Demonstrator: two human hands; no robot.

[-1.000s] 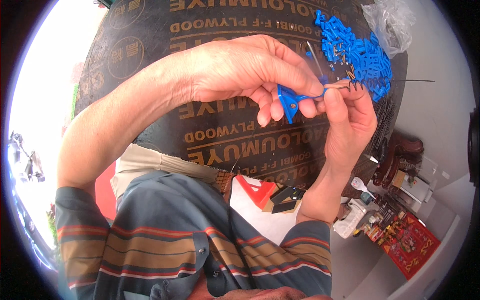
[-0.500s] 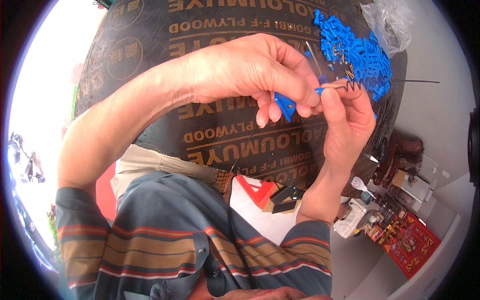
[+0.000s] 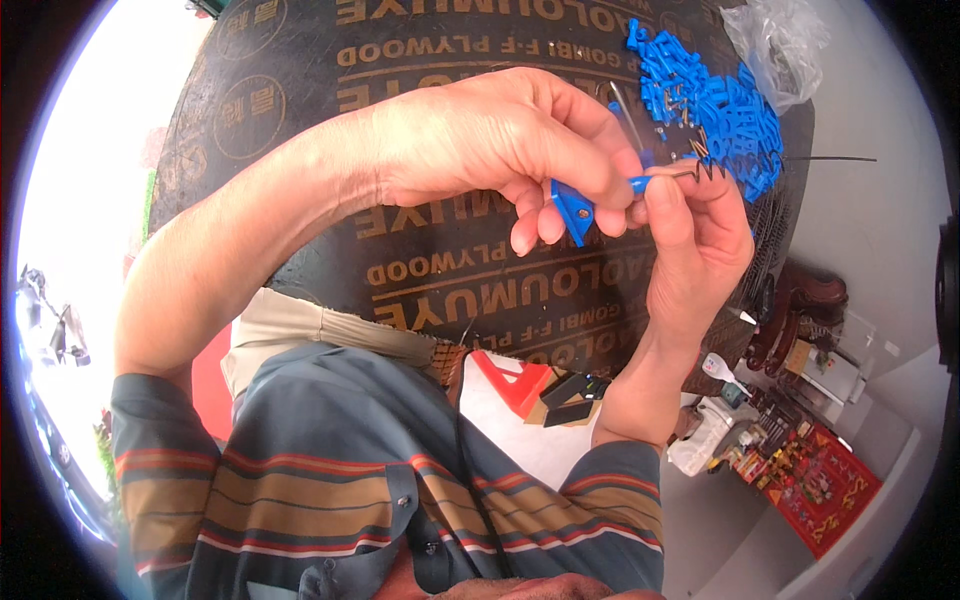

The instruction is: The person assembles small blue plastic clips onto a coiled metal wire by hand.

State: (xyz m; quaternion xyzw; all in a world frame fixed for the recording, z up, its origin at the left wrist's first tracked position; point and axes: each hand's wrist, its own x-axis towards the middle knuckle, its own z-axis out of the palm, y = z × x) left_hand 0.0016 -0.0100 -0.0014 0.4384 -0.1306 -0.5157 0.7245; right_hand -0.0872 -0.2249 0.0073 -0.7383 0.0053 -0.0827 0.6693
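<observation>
Both hands hold one small blue plastic clip piece above a dark printed plywood board.

The left hand (image 3: 500,140) pinches the small blue plastic clip piece (image 3: 574,205) between thumb and fingers. The right hand (image 3: 695,245) grips its tip, where a thin coiled metal spring (image 3: 700,170) protrudes. A pile of loose blue plastic parts (image 3: 710,100) lies on the dark printed plywood board (image 3: 400,60), just behind the hands.

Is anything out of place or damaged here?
Nothing stands out. Both hands, left and right, hold a blue part with a spring. More blue parts lie heaped on the board.
</observation>
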